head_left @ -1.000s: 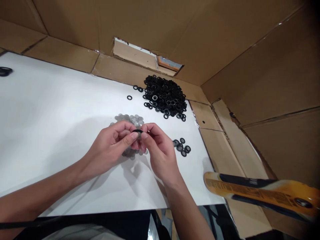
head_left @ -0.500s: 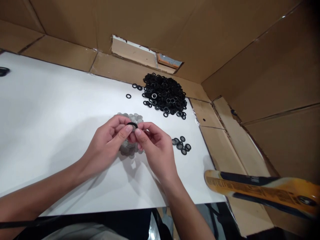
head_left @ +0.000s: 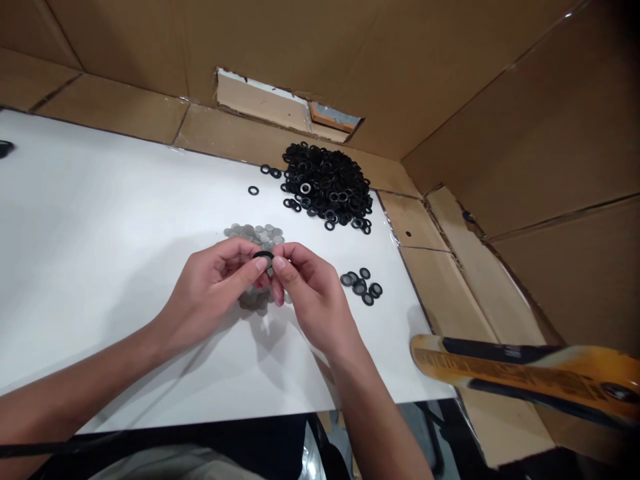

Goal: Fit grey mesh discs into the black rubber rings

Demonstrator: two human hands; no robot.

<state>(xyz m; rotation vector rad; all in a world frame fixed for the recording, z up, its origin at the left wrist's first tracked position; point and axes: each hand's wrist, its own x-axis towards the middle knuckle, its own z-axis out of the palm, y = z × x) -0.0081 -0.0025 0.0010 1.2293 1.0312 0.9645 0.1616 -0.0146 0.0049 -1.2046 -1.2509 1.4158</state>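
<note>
I can see the left hand (head_left: 210, 288) and right hand (head_left: 311, 297) half-closed, both pinching a black rubber ring (head_left: 263, 255) at mid-frame; fingers hide most of it and the round grey metal washers (head_left: 253, 233) beneath.

Reading bright, even light from above from here; pale sheen on the white bench (head_left: 125, 200), soft shadows under the left hand (head_left: 207, 293) and right hand (head_left: 313, 300). Yellow object (head_left: 520, 377) blurred; cardboard walls (head_left: 500, 120) bowed toward frame edges.

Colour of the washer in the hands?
Black, best seen in the head view: the washer sits between the left hand and right hand.
</note>
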